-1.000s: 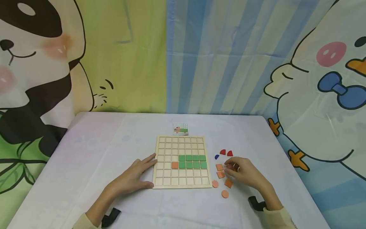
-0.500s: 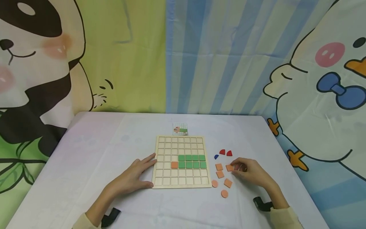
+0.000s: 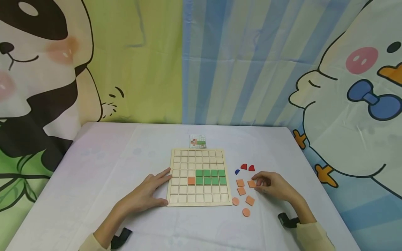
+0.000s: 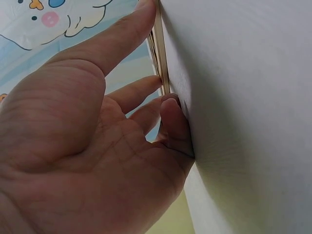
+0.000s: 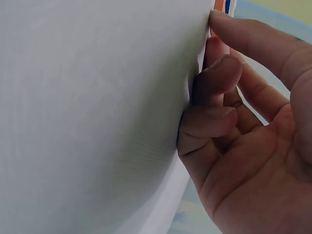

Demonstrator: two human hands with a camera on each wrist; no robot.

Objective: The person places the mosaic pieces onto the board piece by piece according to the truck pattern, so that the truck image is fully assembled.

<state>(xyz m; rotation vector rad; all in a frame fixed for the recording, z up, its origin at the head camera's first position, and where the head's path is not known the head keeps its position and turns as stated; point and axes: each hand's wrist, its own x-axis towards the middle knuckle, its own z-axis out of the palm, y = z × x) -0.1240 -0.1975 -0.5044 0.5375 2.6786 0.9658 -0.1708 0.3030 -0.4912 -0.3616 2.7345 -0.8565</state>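
Board (image 3: 200, 190) lies flat, likely steadied at nine o'clock by the left hand (image 3: 146, 194), fingers straight; at three, right hand (image 3: 274, 186) pinches an orange tile (image 3: 251, 184).

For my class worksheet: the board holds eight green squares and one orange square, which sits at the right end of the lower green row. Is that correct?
Only the end is wrong: the head view shows the orange square at the left end of the lower green row. The board does hold eight green squares.

Flat orange square tile (image 3: 251, 184), one edge hidden by right hand (image 3: 274, 187); small white gridded card (image 3: 197, 141) too tiny for detail.
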